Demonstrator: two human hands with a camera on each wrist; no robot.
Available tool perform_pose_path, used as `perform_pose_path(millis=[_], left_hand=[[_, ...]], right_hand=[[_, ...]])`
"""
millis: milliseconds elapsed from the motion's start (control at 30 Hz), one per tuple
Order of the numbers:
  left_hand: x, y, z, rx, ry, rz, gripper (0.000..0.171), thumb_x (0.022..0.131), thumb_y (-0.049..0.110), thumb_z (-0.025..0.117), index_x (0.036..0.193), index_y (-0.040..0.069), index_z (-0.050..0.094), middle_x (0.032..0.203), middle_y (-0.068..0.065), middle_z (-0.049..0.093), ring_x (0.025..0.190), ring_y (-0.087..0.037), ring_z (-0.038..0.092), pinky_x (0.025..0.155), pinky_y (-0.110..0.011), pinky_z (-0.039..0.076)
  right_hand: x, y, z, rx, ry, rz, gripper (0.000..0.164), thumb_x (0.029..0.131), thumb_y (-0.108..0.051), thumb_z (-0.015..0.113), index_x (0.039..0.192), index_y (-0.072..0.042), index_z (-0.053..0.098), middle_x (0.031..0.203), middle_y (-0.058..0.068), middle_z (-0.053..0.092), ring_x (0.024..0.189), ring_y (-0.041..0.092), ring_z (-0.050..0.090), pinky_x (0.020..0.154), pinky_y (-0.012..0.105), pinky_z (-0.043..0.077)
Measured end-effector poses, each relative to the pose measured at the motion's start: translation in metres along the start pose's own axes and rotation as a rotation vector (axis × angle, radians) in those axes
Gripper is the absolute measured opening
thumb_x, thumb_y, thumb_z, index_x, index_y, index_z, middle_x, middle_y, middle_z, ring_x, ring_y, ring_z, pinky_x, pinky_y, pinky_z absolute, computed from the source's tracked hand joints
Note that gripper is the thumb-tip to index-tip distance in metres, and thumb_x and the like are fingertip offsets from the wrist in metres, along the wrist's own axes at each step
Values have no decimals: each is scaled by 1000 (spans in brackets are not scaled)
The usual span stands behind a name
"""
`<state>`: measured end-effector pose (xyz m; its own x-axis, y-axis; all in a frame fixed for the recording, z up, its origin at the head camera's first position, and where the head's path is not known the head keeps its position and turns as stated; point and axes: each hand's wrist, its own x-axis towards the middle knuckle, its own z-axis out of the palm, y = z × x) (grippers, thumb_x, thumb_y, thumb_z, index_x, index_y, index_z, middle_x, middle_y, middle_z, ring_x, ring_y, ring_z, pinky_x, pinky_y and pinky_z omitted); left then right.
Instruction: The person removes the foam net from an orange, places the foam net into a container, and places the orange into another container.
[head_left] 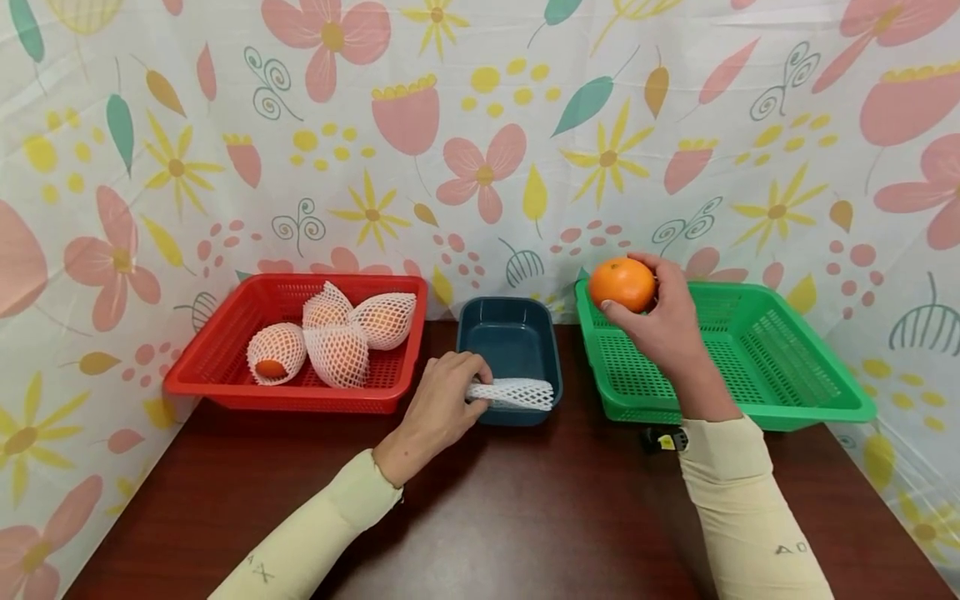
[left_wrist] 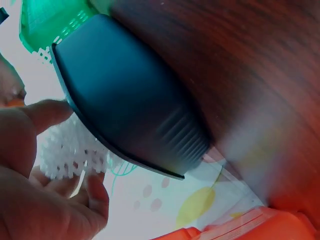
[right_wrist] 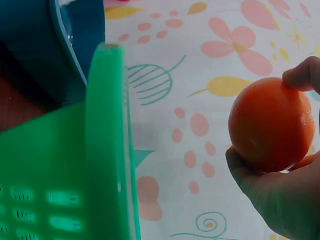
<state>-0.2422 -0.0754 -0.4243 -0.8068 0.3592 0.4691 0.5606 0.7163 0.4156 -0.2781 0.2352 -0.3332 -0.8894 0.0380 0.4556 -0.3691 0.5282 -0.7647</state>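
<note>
My right hand (head_left: 663,321) grips a bare orange (head_left: 622,284) above the left side of the green basket (head_left: 720,408); the right wrist view shows the orange (right_wrist: 271,124) between thumb and fingers. With the left hand (head_left: 444,398) I pinch a white foam net sleeve (head_left: 517,393) over the near end of the dark blue tray (head_left: 510,329). The sleeve looks flattened, with no fruit in it. In the left wrist view the foam net (left_wrist: 75,147) shows beside the tray's outer wall (left_wrist: 125,95).
A red basket (head_left: 281,400) on the left holds several oranges in white foam nets (head_left: 337,354). The brown table (head_left: 517,508) lies under everything, and a flower-patterned cloth (head_left: 480,167) hangs behind. A small black object (head_left: 663,440) sits by my right sleeve.
</note>
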Motion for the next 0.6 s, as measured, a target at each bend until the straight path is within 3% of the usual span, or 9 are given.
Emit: perform_pose_path(millis=[300,600], left_hand=[[1,-2,7,-29,91,4,31,84,8,88,102,19,66,103,4,62,98,-14,56,87,-31,55],[-1,-3,9,34,20,63,24,89,21,79,110,19,66,106,4,66,101,-14,62,97,-47,40]], right_hand=[[14,2,-9,-46,-39,-10,69,91,-16,77,149,2,45,143,20,50,112,27,50,87,42,44],[32,6,-18,-100,-142,84,79,93,-23,79,151,5,33,144,27,43,119,40,51,93,50,48]])
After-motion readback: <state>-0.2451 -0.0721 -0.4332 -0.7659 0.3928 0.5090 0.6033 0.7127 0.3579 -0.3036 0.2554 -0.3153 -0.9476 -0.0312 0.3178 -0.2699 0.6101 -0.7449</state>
